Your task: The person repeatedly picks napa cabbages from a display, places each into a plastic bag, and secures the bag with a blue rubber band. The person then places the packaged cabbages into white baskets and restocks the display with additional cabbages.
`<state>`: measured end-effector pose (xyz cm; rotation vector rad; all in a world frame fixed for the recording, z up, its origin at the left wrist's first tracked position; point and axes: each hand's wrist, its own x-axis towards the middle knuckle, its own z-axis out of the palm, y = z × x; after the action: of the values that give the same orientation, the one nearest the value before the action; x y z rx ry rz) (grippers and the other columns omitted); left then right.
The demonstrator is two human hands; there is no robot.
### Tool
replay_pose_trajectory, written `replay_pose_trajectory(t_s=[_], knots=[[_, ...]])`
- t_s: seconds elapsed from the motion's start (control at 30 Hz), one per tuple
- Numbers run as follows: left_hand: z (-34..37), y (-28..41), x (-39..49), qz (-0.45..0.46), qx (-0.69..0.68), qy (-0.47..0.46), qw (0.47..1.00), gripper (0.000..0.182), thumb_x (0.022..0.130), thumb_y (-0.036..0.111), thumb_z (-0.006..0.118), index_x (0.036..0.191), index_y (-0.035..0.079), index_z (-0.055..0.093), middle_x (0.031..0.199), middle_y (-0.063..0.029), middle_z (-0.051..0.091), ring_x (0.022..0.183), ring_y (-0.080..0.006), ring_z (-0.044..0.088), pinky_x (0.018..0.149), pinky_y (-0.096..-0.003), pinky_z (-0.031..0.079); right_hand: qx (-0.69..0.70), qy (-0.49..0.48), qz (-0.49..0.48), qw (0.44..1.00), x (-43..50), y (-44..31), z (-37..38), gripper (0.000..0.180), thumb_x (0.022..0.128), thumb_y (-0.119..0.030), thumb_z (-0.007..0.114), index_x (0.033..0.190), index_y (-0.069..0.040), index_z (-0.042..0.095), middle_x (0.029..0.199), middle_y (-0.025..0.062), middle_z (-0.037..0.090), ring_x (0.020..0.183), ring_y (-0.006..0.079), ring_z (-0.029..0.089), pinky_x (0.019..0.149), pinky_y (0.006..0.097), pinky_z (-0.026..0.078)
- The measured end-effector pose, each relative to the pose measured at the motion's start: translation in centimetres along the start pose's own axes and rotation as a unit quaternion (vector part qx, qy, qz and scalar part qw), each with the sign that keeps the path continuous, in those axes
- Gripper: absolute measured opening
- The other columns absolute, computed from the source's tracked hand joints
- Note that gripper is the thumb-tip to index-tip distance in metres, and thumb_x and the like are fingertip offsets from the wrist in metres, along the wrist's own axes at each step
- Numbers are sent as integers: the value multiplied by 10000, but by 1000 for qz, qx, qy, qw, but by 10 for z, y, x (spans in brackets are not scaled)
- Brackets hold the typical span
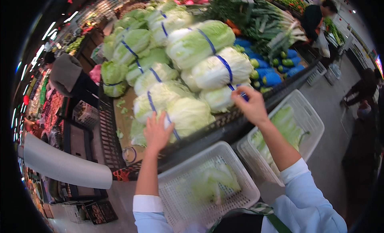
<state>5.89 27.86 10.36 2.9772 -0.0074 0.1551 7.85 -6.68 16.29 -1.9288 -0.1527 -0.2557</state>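
Note:
Napa cabbages, many with blue tape bands, are piled on a produce stand before me. My left hand (157,131) lies with spread fingers on a pale banded cabbage (156,102) at the near left of the pile. My right hand (251,106) has its fingers closed on something small and dark blue, perhaps a tape end or roll, beside a white cabbage (216,98) at the near right edge. Above it rests another cabbage (222,69) with a blue band. A roll of tape (129,154) lies on the stand's near left corner.
Below the stand's dark edge are a white plastic crate (252,189) with loose leaves and another crate (318,125) holding cabbage leaves. Leeks (270,22) and blue-wrapped vegetables (271,78) lie at right. One person (66,74) bends at left; another (313,19) stands upper right.

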Motion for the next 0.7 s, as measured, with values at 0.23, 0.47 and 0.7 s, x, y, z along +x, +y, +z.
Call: replay_pose_trajectory(t_s=[0.23, 0.47, 0.7], knots=[[15, -8, 6, 107, -25, 84, 990, 602, 893, 409, 598, 1376, 78, 458, 1405, -253, 413, 1285, -412, 395, 1054, -465, 333, 695, 112, 211, 678, -130, 75, -189, 247, 986, -236, 485, 1035, -26, 605, 1153, 206, 605, 760, 198, 614, 581, 270, 517], [17, 164, -56, 160, -205, 230, 938, 330, 882, 50, 613, 1191, -50, 561, 1191, -203, 585, 1107, -364, 548, 965, -414, 420, 561, 287, 346, 695, -245, 200, -283, 248, 939, -219, 580, 1069, -7, 577, 915, 160, 661, 626, 149, 620, 416, 189, 456], [215, 401, -174, -65, -564, -192, 801, 268, 917, 149, 612, 1130, -14, 595, 1073, -108, 626, 1006, -192, 575, 871, -309, 462, 117, 301, 473, 820, -254, 338, -326, 541, 837, -180, 660, 1302, 14, 463, 868, 123, 643, 641, 173, 625, 488, 274, 469]])
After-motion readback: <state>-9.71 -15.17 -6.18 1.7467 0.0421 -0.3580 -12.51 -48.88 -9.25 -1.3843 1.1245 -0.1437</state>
